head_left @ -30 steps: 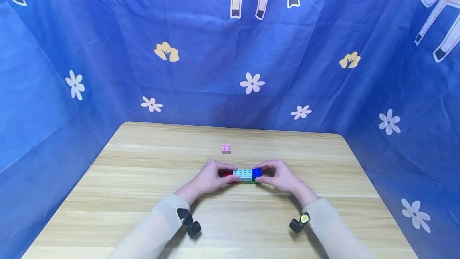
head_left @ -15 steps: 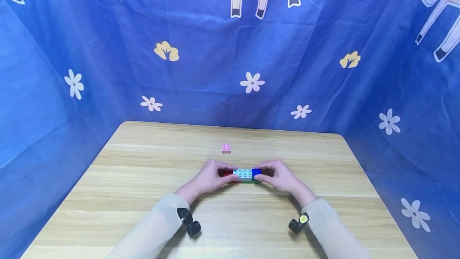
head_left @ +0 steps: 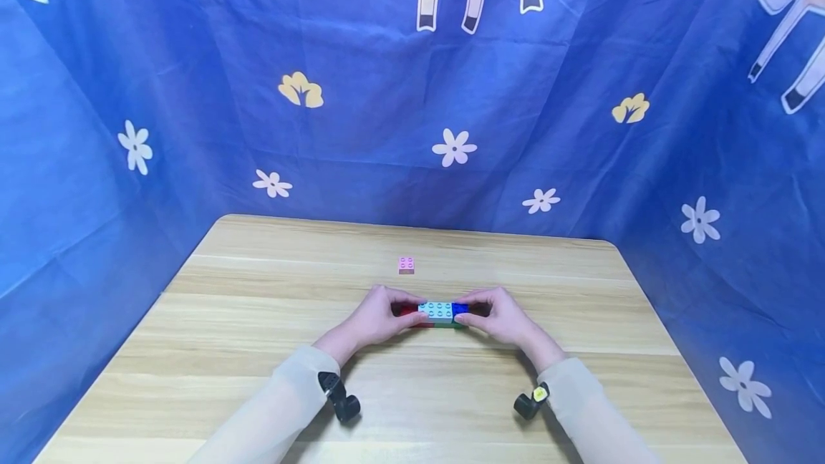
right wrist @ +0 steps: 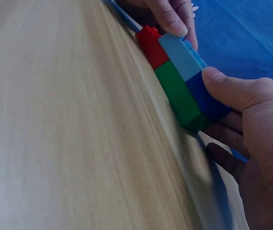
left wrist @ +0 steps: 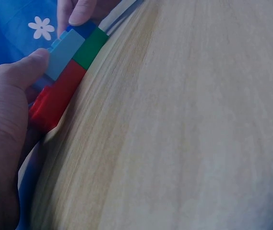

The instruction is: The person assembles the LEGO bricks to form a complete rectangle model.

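A light blue brick [head_left: 435, 312] and a dark blue brick [right wrist: 206, 99] form the upper row of a toy brick assembly. Below them, a red brick [left wrist: 62, 96] and a green brick [right wrist: 178, 95] lie end to end on the wooden table. The light blue one spans the joint; the dark blue one sits on the green. My left hand [head_left: 380, 316] pinches the light blue brick at its left end. On the opposite side, my right hand [head_left: 499, 315] grips the dark blue brick between thumb and fingers, partly hiding it in the head view.
A pink brick [head_left: 406, 265] with its studs up stands behind the assembly on the wooden table [head_left: 309, 263]. A blue curtain [head_left: 361, 149] printed with flowers hangs along the table's back and sides. Both wrists carry black cameras.
My right hand has shifted slightly left and covers more of the dark blue brick. My left hand and the pink brick stay in place.
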The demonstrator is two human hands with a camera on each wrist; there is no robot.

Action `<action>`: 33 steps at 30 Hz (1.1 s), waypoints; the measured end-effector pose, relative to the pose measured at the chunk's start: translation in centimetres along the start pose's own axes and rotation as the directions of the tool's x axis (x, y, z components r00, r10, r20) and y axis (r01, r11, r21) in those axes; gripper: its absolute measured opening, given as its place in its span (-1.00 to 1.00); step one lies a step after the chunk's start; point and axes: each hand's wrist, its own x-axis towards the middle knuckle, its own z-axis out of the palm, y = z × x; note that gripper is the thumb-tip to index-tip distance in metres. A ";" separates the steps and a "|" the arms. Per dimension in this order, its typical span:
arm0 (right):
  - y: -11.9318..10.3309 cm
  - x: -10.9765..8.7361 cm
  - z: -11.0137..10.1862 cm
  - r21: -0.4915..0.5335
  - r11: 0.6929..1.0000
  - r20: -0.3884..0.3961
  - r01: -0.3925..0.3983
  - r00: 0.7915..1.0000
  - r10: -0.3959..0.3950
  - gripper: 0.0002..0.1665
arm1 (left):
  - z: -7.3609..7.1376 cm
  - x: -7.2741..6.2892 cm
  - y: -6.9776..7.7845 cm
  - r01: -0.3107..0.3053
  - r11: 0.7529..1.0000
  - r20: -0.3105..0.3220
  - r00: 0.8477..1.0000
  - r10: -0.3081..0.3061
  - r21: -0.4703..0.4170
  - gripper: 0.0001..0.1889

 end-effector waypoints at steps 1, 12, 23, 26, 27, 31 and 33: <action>0.0 0.0 0.0 0.001 1.000 -0.004 -0.003 1.000 0.003 -0.64 | 0.0 0.0 0.0 0.001 1.000 -0.001 1.000 -0.001 0.004 -0.62; -0.2 0.2 0.1 -0.001 1.000 -0.012 0.010 1.000 -0.010 -0.63 | 0.0 0.0 -0.1 0.012 1.000 -0.002 1.000 -0.012 0.016 -0.61; 0.1 0.3 0.0 0.012 1.000 0.014 0.009 1.000 -0.009 -0.66 | -0.4 0.5 -0.1 0.007 1.000 0.057 0.998 -0.008 0.006 -0.63; 0.2 0.3 0.0 0.014 1.000 0.018 0.003 1.000 -0.003 -0.67 | -0.5 0.6 -0.1 0.013 1.000 0.079 0.997 -0.011 -0.026 -0.64; 0.2 0.3 0.0 0.014 1.000 0.019 0.002 1.000 -0.002 -0.67 | -0.5 0.7 0.0 0.016 0.999 0.086 0.996 -0.012 -0.037 -0.65; 0.1 0.2 0.0 0.019 1.000 0.018 0.003 1.000 -0.003 -0.67 | -0.8 0.9 0.1 0.024 0.998 0.102 0.995 -0.019 -0.054 -0.62; 0.1 0.1 0.0 0.021 1.000 0.017 0.002 1.000 -0.002 -0.67 | -0.9 1.1 0.0 0.021 0.998 0.100 0.995 -0.015 -0.062 -0.58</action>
